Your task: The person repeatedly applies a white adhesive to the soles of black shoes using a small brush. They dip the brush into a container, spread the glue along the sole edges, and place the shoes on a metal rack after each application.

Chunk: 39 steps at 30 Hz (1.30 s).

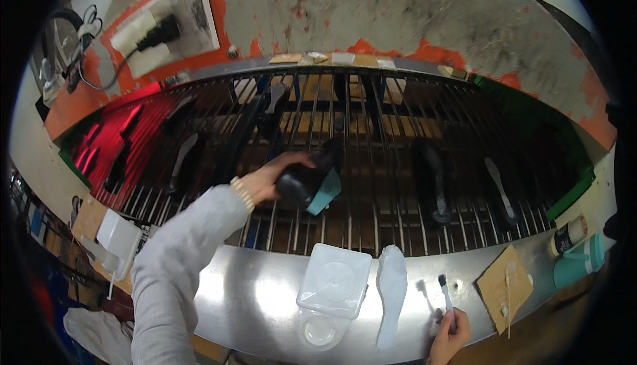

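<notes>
Over the roller conveyor (361, 186), my left hand (269, 178) is closed on a black shoe upper (296, 184). A teal piece (325, 194) shows at the shoe's near right side; how it is attached cannot be made out. Down at the metal ledge (252, 299), my right hand (451, 338) pinches a small toothbrush-like brush (445, 287), its dark bristles pointing away from me. Left of the brush lies a pale sole-shaped piece (392, 292). Beside that sits a white square container (335, 280) with a translucent lid, with a round clear dish (322, 331) on its near side.
Several dark shoes or soles rest along the rollers, including a black one (430, 182) and a grey-topped one (499, 189). Cardboard with a stick (507, 292) and a teal mug (579, 263) stand right. Another white container (119, 239) is left. A worn orange-grey panel (385, 13) overhangs behind.
</notes>
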Tool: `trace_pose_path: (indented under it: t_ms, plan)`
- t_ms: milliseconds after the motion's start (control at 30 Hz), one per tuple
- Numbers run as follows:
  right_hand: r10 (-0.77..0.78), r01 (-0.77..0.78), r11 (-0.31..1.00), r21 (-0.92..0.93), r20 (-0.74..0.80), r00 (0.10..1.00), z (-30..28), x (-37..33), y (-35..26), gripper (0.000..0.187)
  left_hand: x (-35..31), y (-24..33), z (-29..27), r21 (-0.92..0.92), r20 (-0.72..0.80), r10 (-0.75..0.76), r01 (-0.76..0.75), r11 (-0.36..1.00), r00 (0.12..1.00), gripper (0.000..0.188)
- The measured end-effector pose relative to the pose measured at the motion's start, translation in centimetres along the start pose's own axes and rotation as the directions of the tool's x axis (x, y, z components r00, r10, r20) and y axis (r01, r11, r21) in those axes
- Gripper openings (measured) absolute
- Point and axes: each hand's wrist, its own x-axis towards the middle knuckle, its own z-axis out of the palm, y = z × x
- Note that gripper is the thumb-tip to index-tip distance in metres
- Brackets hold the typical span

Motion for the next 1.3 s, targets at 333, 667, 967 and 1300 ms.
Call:
trace_pose_path:
  t_ms: [333,667,967,1300]
  plan:
    - [-0.133,0.155,0.981,0.119,-0.175,0.976,1.6,0.5,-3.2,0.014,-24.6,-10.7,-2.7,-0.392,0.088,0.864,-0.780,0.487,0.495,0.074]
    - [-0.214,0.220,0.975,0.007,-0.208,0.954,1.2,0.3,-4.2,0.017,-33.9,-16.3,-2.2,-0.318,0.002,0.907,-0.859,0.400,0.422,0.091]
    - [-0.065,0.102,0.923,0.372,-0.110,0.992,-0.3,-0.4,-7.9,0.014,-31.9,-17.5,-11.4,-0.591,0.629,0.618,-0.226,0.774,0.472,0.105]
    - [-0.744,0.842,0.464,-0.275,0.394,0.539,0.9,-6.0,-19.6,0.021,-33.1,-16.1,-9.5,-0.505,0.787,0.502,-0.093,0.858,0.359,0.100]
